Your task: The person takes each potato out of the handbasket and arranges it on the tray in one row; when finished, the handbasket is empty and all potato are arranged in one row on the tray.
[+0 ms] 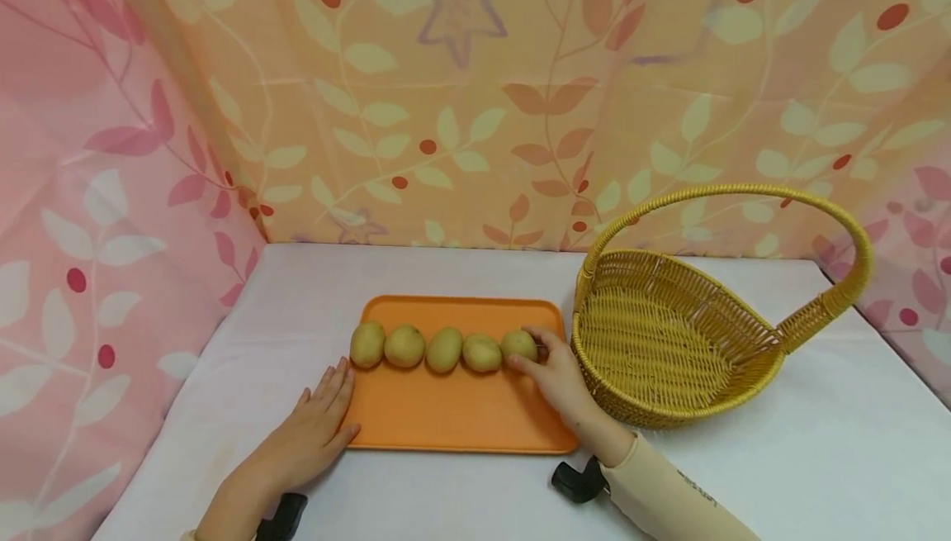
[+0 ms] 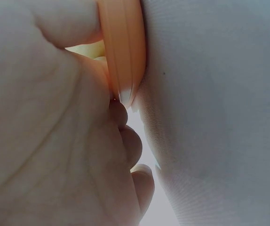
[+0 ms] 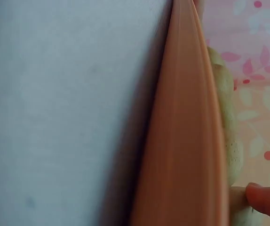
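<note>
Several potatoes (image 1: 443, 350) lie in a row across an orange rectangular tray (image 1: 446, 417). At the right end of the row, my right hand (image 1: 557, 380) holds the last potato (image 1: 518, 344) between thumb and fingers. In the right wrist view, the thumb (image 3: 267, 201) presses against that potato just past the tray's rim. My left hand (image 1: 315, 425) rests along the tray's left edge with its fingers extended, beside the leftmost potato (image 1: 367, 344). The left wrist view shows the left palm (image 2: 45, 122) up against the tray's outer wall (image 2: 121, 42).
A yellow wicker basket (image 1: 654, 343) with a tall arched handle (image 1: 743, 189) stands just right of the tray. Both rest on a white-covered table (image 1: 446, 495). Leaf-patterned cloth (image 1: 461, 111) hangs behind and at both sides. Black straps sit at both wrists.
</note>
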`<state>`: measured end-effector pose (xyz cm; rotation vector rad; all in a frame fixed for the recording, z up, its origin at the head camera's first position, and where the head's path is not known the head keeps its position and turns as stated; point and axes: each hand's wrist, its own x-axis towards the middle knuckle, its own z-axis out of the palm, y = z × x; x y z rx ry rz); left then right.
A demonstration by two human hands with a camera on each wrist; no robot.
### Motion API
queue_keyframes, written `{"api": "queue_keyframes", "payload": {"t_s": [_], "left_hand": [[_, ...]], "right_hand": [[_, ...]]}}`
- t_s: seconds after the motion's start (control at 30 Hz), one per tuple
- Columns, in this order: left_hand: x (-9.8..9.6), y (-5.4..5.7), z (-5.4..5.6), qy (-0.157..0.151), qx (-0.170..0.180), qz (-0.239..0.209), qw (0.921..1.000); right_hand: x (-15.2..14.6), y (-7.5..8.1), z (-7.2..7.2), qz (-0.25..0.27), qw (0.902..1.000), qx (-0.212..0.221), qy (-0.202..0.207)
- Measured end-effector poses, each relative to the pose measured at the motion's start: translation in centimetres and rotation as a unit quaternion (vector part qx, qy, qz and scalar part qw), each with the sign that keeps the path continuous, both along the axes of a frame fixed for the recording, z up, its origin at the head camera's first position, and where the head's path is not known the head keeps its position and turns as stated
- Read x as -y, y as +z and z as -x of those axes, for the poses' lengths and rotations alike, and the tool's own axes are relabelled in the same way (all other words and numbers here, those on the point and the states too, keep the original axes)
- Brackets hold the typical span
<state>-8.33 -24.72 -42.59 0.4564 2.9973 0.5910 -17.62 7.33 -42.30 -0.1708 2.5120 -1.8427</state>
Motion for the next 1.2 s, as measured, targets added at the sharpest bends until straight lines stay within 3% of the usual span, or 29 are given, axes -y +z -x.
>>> {"api": "queue_keyframes", "payload": {"t_s": [0.37, 0.77, 1.07, 1.2], "left_hand": [[0.18, -0.12, 0.02, 0.002, 0.008, -0.008, 0.9999], [0.25, -0.25, -0.08, -0.001, 0.001, -0.007, 1.0], [0.28, -0.23, -0.05, 0.001, 0.001, -0.004, 1.0], [0.16, -0.26, 0.18, -0.002, 0.009, -0.006, 0.9999]], "right_hand": [[-0.12, -0.09, -0.06, 0.023, 0.999, 0.009, 0.037], [-0.09, -0.12, -0.31, -0.002, 0.9996, 0.016, 0.024], [-0.15, -0.09, -0.19, 0.03, 0.9987, 0.004, 0.041], [-0.28, 0.11, -0.36, 0.041, 0.9988, 0.002, 0.025]]}}
